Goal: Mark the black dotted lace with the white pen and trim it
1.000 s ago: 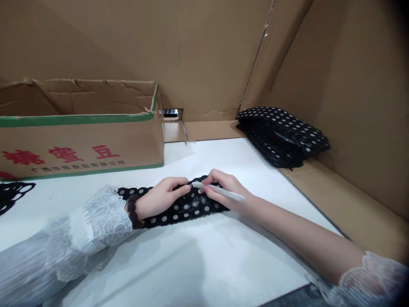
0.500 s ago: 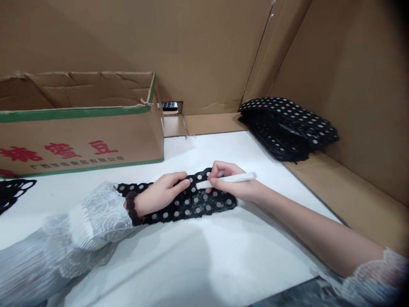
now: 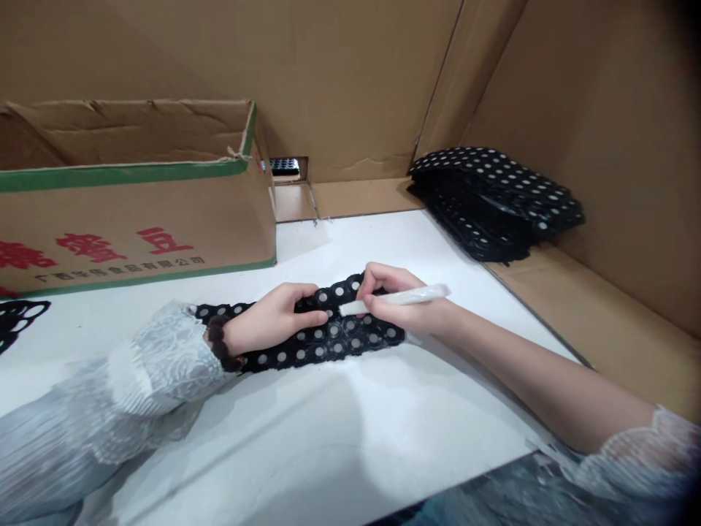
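A black strip with round holes (image 3: 350,337) lies flat on the white table (image 3: 339,438). My left hand (image 3: 271,327) rests on the strip's middle, fingers together and pressing it down. My right hand (image 3: 397,299) is closed around a white pen-like tool (image 3: 397,297), whose tip touches the strip just right of my left fingertips. The strip's left end is hidden under my left wrist and lace sleeve.
An open cardboard box with a green rim and red print (image 3: 131,212) stands at the back left. A stack of black perforated strips (image 3: 496,204) lies at the back right on a cardboard ledge. Cardboard walls enclose the table. Another black piece (image 3: 16,321) sits at the left edge.
My right hand turned the white tool from slanting toward me to lying nearly level, its tip still on the strip. The view shifted slightly; my left hand stays on the strip.
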Demonstrator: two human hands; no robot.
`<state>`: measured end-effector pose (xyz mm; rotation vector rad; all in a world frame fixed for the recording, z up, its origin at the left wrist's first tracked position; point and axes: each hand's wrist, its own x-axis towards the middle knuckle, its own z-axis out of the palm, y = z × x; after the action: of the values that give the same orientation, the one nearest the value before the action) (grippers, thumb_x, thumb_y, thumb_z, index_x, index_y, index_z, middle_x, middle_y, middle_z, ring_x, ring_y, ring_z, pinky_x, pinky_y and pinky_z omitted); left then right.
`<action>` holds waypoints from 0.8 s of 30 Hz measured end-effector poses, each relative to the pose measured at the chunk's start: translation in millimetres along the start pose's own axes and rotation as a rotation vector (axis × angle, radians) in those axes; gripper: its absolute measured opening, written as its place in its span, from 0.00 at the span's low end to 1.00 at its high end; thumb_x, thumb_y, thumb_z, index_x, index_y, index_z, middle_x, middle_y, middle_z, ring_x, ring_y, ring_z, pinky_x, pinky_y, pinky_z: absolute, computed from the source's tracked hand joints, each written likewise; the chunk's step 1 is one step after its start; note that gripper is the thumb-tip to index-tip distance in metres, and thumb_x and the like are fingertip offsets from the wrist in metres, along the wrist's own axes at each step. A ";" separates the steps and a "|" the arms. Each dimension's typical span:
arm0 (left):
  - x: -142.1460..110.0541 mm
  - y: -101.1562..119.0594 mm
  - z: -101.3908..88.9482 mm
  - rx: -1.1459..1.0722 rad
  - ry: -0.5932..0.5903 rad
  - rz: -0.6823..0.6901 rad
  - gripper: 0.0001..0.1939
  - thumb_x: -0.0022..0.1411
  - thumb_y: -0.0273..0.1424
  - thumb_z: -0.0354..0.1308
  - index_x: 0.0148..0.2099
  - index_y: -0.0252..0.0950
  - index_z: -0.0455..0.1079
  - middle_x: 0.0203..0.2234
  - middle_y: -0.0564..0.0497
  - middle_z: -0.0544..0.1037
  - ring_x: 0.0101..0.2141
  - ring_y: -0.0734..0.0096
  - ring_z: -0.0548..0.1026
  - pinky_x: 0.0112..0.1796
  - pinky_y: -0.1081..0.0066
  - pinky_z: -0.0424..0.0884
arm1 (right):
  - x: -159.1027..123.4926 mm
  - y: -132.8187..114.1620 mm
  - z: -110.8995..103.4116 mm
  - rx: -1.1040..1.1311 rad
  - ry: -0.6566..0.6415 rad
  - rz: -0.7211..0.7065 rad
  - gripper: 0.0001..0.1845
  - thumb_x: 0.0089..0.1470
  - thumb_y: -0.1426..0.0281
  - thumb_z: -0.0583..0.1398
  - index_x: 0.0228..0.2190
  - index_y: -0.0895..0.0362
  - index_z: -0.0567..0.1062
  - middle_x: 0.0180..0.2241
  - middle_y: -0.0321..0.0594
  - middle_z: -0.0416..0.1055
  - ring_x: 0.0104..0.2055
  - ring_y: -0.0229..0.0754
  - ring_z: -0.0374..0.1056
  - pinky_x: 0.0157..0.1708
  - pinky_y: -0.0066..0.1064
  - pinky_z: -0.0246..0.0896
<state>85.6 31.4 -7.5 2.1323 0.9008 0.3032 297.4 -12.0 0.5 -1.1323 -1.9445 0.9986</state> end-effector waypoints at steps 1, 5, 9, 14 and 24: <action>-0.2 0.9 -0.5 -0.024 -0.012 -0.007 0.14 0.55 0.41 0.50 0.34 0.34 0.65 0.28 0.54 0.70 0.30 0.69 0.65 0.32 0.71 0.62 | -0.5 0.6 -0.2 -0.027 -0.005 -0.021 0.03 0.46 0.75 0.54 0.24 0.57 0.62 0.24 0.34 0.64 0.25 0.33 0.59 0.25 0.26 0.54; -1.7 4.2 -3.1 -0.075 -0.030 -0.053 0.13 0.55 0.40 0.50 0.34 0.34 0.65 0.28 0.54 0.70 0.30 0.70 0.65 0.31 0.72 0.62 | -1.9 5.3 -0.7 -0.086 -0.042 -0.082 0.03 0.49 0.71 0.54 0.27 0.57 0.63 0.26 0.35 0.63 0.27 0.33 0.57 0.27 0.27 0.53; -2.9 6.4 -2.9 -0.082 -0.023 -0.065 0.12 0.56 0.38 0.50 0.34 0.34 0.65 0.29 0.54 0.70 0.31 0.70 0.66 0.33 0.71 0.62 | -2.6 7.4 4.0 -0.111 -0.066 -0.067 0.05 0.50 0.68 0.53 0.29 0.57 0.62 0.27 0.35 0.64 0.27 0.33 0.58 0.26 0.27 0.53; -3.9 9.5 5.1 -0.018 0.095 -0.159 0.12 0.55 0.38 0.50 0.32 0.33 0.64 0.25 0.54 0.69 0.27 0.71 0.65 0.27 0.72 0.60 | -0.9 4.5 17.6 -0.263 0.019 -0.030 0.03 0.51 0.69 0.52 0.28 0.56 0.61 0.24 0.34 0.62 0.25 0.34 0.57 0.25 0.27 0.52; -9.5 14.6 3.9 0.002 0.047 -0.142 0.13 0.56 0.39 0.47 0.34 0.34 0.65 0.27 0.53 0.71 0.28 0.69 0.68 0.28 0.72 0.61 | 4.2 3.2 28.9 -0.422 0.101 -0.100 0.01 0.50 0.72 0.51 0.28 0.57 0.60 0.28 0.38 0.64 0.29 0.36 0.59 0.28 0.28 0.53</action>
<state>87.9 16.2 1.5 2.0581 1.0734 0.2810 273.0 -15.2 -15.5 -1.2662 -2.1635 0.4770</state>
